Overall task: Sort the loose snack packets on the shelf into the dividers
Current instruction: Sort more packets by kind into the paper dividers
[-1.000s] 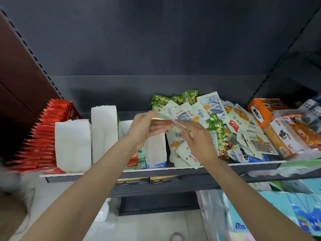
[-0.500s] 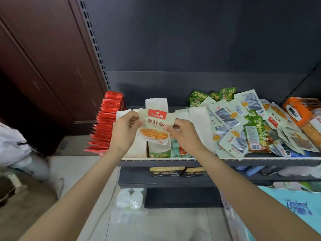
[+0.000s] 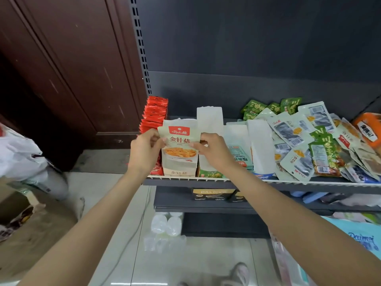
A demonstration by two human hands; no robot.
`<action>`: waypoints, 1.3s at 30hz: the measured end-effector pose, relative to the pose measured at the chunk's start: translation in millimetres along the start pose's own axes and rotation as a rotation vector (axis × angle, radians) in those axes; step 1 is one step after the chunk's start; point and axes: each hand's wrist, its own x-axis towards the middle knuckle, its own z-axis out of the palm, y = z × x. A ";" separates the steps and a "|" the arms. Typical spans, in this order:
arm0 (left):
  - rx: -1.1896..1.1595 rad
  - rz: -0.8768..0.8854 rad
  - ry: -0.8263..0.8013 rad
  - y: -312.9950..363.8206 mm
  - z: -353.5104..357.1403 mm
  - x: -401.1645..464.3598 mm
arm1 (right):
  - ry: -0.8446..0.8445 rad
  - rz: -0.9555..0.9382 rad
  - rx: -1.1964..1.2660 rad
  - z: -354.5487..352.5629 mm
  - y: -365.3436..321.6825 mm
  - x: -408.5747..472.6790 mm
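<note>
The pale snack packet (image 3: pixel 179 145) with the red label and a picture of golden strands stands upright at the front of the shelf (image 3: pixel 309 183), held in the slot just right of the red packets (image 3: pixel 155 114). The left hand (image 3: pixel 144 150) pinches its left edge and the right hand (image 3: pixel 214 150) pinches its right edge, both near the top corners, fingers curled onto the film. It looks light, thin and floppy, with glossy film likely to slide between fingertips. Holding it by the two sealed side edges, as here, should keep it flat enough to drop between the white dividers (image 3: pixel 260 145). Behind the packet a taller white divider (image 3: pixel 209 118) rises, and more stand to the packet's right, with green-labelled packets (image 3: pixel 240 157) tucked low between them. Farther right of the packet lies the loose pile (image 3: pixel 305 145) of pale and green packets, still unsorted, so most of the job seems to remain.
</note>
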 end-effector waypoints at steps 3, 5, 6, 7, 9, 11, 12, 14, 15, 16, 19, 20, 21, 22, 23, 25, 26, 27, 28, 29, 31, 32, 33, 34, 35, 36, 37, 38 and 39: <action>0.034 0.004 -0.043 -6.9 -1.2 -3.3 | -0.043 0.022 -0.053 7.3 3.9 0.3; 0.058 0.092 -0.016 -8.8 -4.9 -7.6 | -0.102 0.052 -0.090 13.0 8.9 -1.2; 0.076 0.148 -0.026 -8.8 -7.5 -9.8 | -0.136 0.066 -0.107 15.4 11.5 -2.3; 0.089 0.204 -0.075 -8.2 -10.1 -11.8 | -0.171 0.079 -0.131 16.8 13.6 -3.7; 0.157 0.302 -0.244 -8.4 -12.8 -14.5 | -0.222 0.085 -0.190 16.6 16.0 -6.7; 0.253 0.358 -0.344 -10.0 -12.4 -16.3 | -0.228 0.056 -0.192 15.1 16.9 -10.4; 0.287 0.365 -0.355 -10.6 -11.3 -16.9 | -0.221 0.036 -0.177 14.5 17.0 -12.1; 0.332 0.365 -0.338 -9.0 -8.6 -17.6 | -0.208 0.009 -0.174 13.6 17.2 -14.7; 0.353 0.363 -0.326 -7.1 -6.9 -17.7 | -0.209 0.007 -0.187 13.3 17.3 -15.0; 0.375 0.359 -0.322 -5.4 -5.2 -17.2 | -0.214 0.010 -0.198 12.8 17.3 -14.9; 0.421 0.340 -0.339 -0.6 -2.6 -16.2 | -0.267 0.028 -0.232 9.8 13.9 -11.8; 0.427 0.333 -0.348 0.6 -2.5 -16.1 | -0.291 0.028 -0.238 8.3 12.4 -10.9; 0.430 0.327 -0.355 1.7 -2.5 -16.6 | -0.311 0.026 -0.234 6.5 11.6 -10.3; 0.438 0.322 -0.358 2.8 -2.1 -16.9 | -0.324 0.022 -0.221 4.0 11.3 -10.2; 0.455 0.322 -0.358 4.3 -1.4 -17.6 | -0.330 0.020 -0.199 0.9 12.1 -10.6; 0.503 0.334 -0.355 9.6 2.1 -19.3 | -0.312 0.019 -0.147 -8.6 15.9 -12.3; 0.517 0.341 -0.353 14.3 5.4 -20.3 | -0.289 0.021 -0.124 -14.7 18.5 -13.7; 0.522 0.349 -0.347 21.3 9.5 -21.1 | -0.259 0.030 -0.099 -21.6 21.5 -14.9; 0.516 0.356 -0.336 29.7 15.2 -21.5 | -0.220 0.043 -0.074 -29.5 25.3 -16.5; 0.500 0.366 -0.321 39.8 22.8 -21.2 | -0.170 0.058 -0.054 -38.2 30.4 -18.0; 0.445 0.393 -0.291 62.9 43.2 -19.5 | -0.045 0.078 -0.036 -58.0 43.8 -20.9; 0.407 0.411 -0.283 75.5 55.8 -18.7 | 0.016 0.087 -0.043 -69.0 52.5 -22.6; 0.368 0.432 -0.286 88.9 70.2 -18.3 | 0.073 0.101 -0.061 -80.6 62.7 -24.5; 0.333 0.457 -0.305 102.2 86.0 -18.1 | 0.122 0.121 -0.086 -92.7 73.9 -26.8; 0.308 0.481 -0.337 115.4 103.1 -18.3 | 0.165 0.144 -0.110 -105.2 86.0 -29.2; 0.299 0.500 -0.380 128.9 121.2 -18.6 | 0.202 0.166 -0.134 -118.2 98.9 -31.4; 0.300 0.513 -0.431 142.3 140.1 -18.6 | 0.227 0.187 -0.157 -131.6 112.4 -33.0; 0.303 0.518 -0.480 155.4 159.3 -18.5 | 0.238 0.212 -0.187 -145.1 125.8 -34.7; 0.299 0.516 -0.527 168.2 179.4 -17.7 | 0.238 0.242 -0.226 -158.8 140.6 -35.0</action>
